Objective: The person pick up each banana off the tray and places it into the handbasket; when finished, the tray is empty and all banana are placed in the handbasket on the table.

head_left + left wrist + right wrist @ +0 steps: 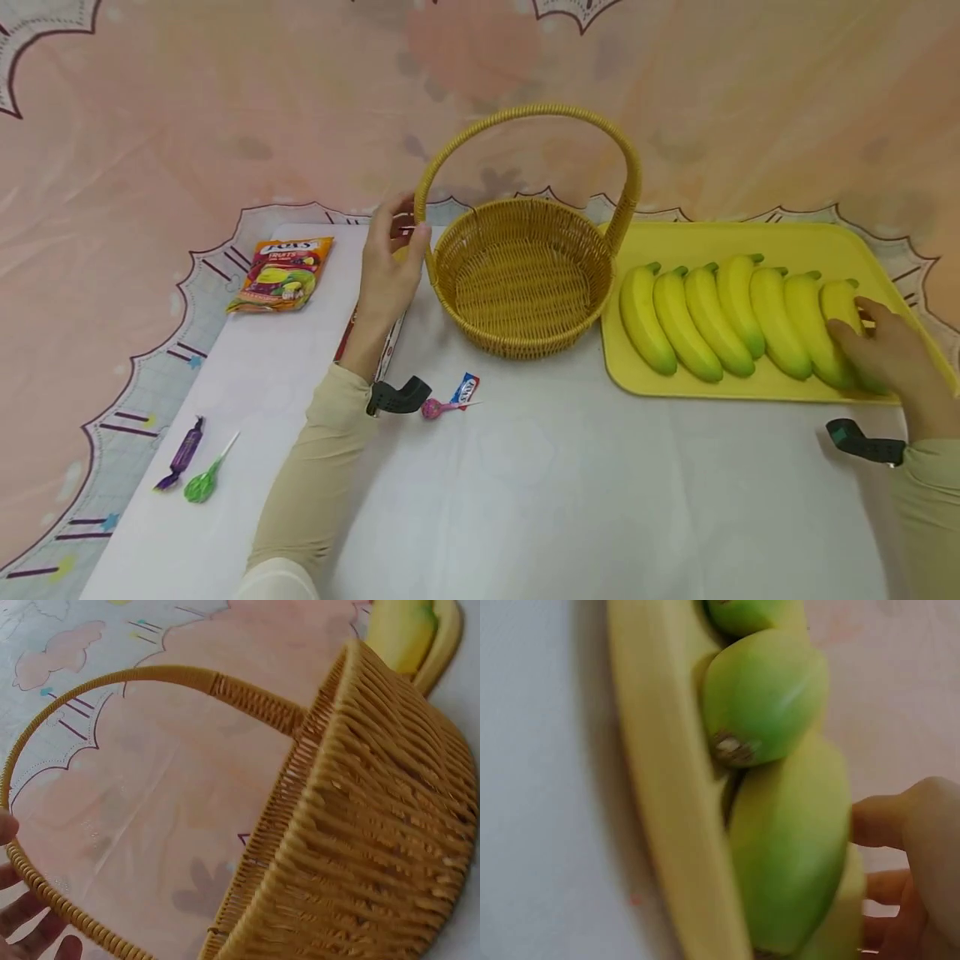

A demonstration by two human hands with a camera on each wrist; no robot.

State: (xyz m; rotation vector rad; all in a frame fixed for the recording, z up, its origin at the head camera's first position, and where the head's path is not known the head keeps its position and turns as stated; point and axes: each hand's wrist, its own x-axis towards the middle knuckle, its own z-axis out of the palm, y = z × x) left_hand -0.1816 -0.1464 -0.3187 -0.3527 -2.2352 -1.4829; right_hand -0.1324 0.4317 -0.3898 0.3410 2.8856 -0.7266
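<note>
Beyond beige sleeves [318, 458], picking seems underway: the basket handle [551, 110] is held by the left hand [393, 262], the tray's [855, 250] end banana [837, 302] by the right hand [888, 346], a lift likely needed next.

Place: tabletop setting; which room, you cannot tell
White table [562, 500]: at your six o'clock
Patterned cloth [300, 125]: beyond it, nine through twelve o'clock

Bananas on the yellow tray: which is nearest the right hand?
The rightmost banana in the row: the right hand is on it, partly hiding it; the other six bananas lie farther left.
</note>
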